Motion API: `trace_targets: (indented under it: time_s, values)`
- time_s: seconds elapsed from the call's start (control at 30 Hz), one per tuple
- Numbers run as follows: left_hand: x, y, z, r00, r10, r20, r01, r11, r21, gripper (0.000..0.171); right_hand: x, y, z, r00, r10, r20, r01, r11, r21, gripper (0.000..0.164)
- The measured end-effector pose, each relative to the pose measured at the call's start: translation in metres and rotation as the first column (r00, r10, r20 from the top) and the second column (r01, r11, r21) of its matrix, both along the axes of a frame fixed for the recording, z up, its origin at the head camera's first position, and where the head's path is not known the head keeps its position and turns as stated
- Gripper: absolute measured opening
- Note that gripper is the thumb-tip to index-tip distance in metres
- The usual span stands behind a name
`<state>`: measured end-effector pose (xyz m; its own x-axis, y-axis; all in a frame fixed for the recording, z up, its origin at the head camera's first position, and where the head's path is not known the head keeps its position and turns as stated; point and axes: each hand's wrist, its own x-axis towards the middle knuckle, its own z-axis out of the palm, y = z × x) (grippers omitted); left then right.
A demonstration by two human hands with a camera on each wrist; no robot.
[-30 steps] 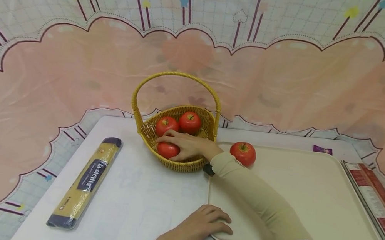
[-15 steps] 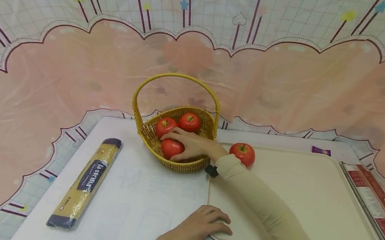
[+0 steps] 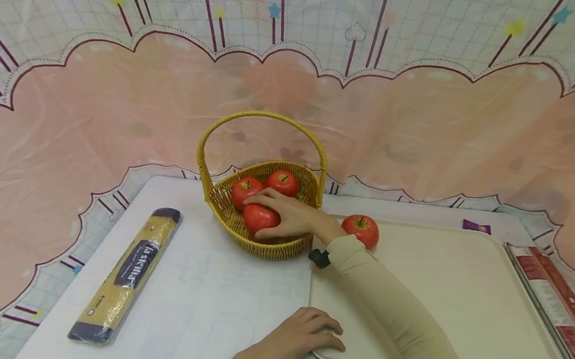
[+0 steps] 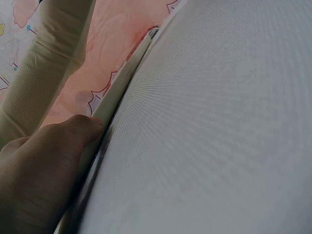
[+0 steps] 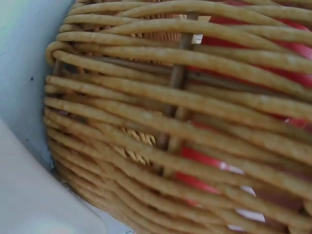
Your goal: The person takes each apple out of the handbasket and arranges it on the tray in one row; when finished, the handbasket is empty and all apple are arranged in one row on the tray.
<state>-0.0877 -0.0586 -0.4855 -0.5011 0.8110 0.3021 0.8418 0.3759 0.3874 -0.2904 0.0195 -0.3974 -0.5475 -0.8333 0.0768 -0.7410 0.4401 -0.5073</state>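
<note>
In the head view my right hand [image 3: 291, 217] reaches into a yellow wicker basket [image 3: 272, 252] and grips a red apple [image 3: 260, 219], thumb in front, fingers over the far side. Behind it in the basket sit a second apple [image 3: 244, 193] and a third apple [image 3: 283, 182]. Woven strands of the basket [image 5: 122, 109] fill the right wrist view, hiding the hand, with red showing through the gaps. My left hand [image 3: 298, 342] rests with relaxed fingers at the near left corner of a cream tray [image 3: 442, 298]; its thumb lies along the rim in the left wrist view.
Another apple [image 3: 361, 230] sits at the tray's far left corner. A spaghetti pack [image 3: 127, 274] lies on the left of the white table. At right are a long red-and-white box [image 3: 556, 303] and a small purple packet [image 3: 476, 226]. The basket's tall handle [image 3: 268, 114] arches overhead.
My right hand has drawn the apple slightly to the right and away from me inside the basket. The left hand stays put. The head view has shifted a little.
</note>
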Motion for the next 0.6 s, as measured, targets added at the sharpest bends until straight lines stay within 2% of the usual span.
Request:
trace_targets:
  time_s: [0.27,0.6]
  values:
    - [0.004,-0.001,-0.001,1.0,-0.011,0.009,0.011,1.0,0.006,0.025,0.006,0.008,-0.002,0.999,-0.037,0.003,0.037,0.999,-0.036,0.066]
    - [-0.001,-0.001,-0.003,0.997,-0.016,-0.075,0.017,1.0,0.018,0.024,0.01,0.017,-0.003,0.994,-0.104,0.019,0.105,0.991,-0.077,0.066]
